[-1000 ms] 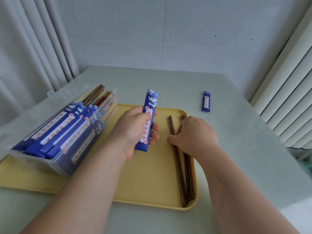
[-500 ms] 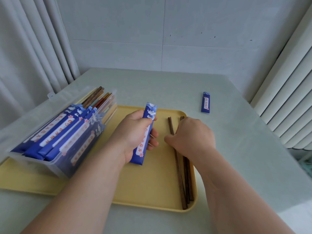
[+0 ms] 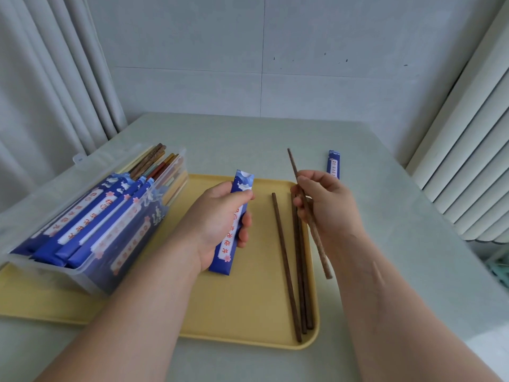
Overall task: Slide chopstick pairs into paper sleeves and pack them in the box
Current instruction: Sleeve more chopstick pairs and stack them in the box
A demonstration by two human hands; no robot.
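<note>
My left hand point(image 3: 217, 224) grips a blue paper sleeve point(image 3: 230, 245) over the yellow tray point(image 3: 248, 312), its open end pointing away from me. My right hand point(image 3: 325, 205) pinches one dark brown chopstick point(image 3: 319, 244), lifted off the tray and tilted, tip toward the far side. Three more brown chopsticks point(image 3: 286, 263) lie lengthwise on the tray's right part, below and left of that hand. A clear plastic box point(image 3: 91, 266) on the tray's left holds several sleeved pairs.
Another blue sleeve point(image 3: 333, 166) lies on the pale green table point(image 3: 399, 244) beyond the tray, just past my right hand. Curtains hang at the left, a ribbed white blind at the right, a wall behind.
My right hand has picked one chopstick up from the group on the tray and raised it. My left hand with the sleeve has shifted slightly toward me.
</note>
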